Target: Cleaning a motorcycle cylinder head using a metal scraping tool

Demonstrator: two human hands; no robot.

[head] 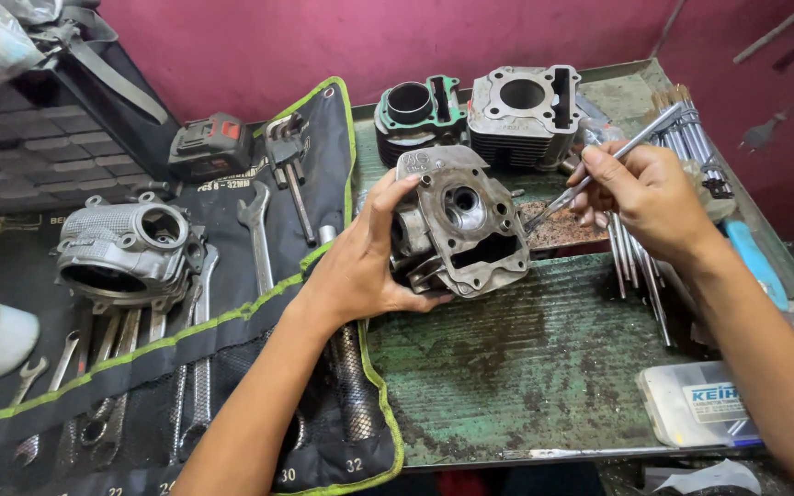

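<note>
Clear flat plastic box (691,404), white-blue label (717,401), bench's right front corner

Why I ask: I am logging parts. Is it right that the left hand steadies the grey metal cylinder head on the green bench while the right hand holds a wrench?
Not quite. The head view shows the right hand holding a thin metal scraper, not a wrench. The left hand does steady the grey metal cylinder head on the green bench.

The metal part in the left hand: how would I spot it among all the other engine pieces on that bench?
Start at the worn green metal tray in the middle of the bench. Just above its bare patch, the left hand holds a grey cylinder head tilted up on edge, its flat face with a round hollow turned to the camera. Unlike the two finned cylinder blocks standing behind it, it is lifted in a hand.
</note>
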